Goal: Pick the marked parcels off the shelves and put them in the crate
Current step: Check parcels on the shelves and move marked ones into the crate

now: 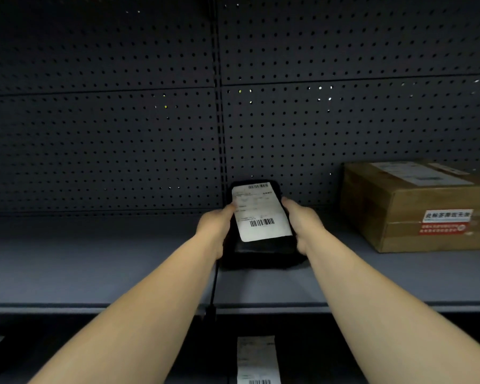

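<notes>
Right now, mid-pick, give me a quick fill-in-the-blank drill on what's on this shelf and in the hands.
1. The black parcel is held by ____ hands, the left hand and the right hand.
2. Its white label carries printed ____.
3. The cardboard box sits to the ____ of the black parcel.
4. The shelf has a back panel full of small ____.

Missing words: both; barcodes; right; holes
</notes>
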A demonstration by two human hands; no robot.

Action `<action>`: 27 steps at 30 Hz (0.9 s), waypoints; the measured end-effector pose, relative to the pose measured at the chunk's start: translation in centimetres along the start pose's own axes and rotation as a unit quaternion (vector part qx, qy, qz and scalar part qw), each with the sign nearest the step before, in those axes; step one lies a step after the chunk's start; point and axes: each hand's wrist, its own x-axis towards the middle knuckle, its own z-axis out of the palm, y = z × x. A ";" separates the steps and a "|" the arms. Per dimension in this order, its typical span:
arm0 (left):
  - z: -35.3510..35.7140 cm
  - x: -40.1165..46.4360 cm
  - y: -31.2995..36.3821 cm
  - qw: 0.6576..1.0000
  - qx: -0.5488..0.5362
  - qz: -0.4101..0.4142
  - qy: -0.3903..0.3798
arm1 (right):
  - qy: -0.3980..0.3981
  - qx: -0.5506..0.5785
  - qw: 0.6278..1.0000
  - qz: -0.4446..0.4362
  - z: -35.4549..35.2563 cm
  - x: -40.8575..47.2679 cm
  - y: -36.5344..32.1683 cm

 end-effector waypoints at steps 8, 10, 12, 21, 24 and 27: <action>-1.5 -2.2 -0.2 0.985 -0.066 0.155 -0.031 | 0.021 0.071 0.985 -0.157 0.6 -1.9 1.0; -1.7 -2.4 -0.3 0.979 -0.074 0.189 -0.034 | 0.027 0.095 0.980 -0.174 0.6 -2.3 1.0; -1.8 -2.5 -0.3 0.973 -0.085 0.213 -0.038 | 0.025 0.111 0.975 -0.188 0.5 -2.4 1.0; -1.9 -2.8 -0.2 0.960 -0.105 0.257 -0.043 | 0.010 0.149 0.961 -0.233 0.4 -2.9 0.6; -1.9 -2.8 0.0 0.958 -0.104 0.262 -0.043 | 0.011 0.144 0.960 -0.238 0.4 -3.0 0.4; -1.8 -2.9 0.2 0.961 -0.106 0.251 -0.038 | 0.013 0.135 0.962 -0.237 0.2 -3.0 0.0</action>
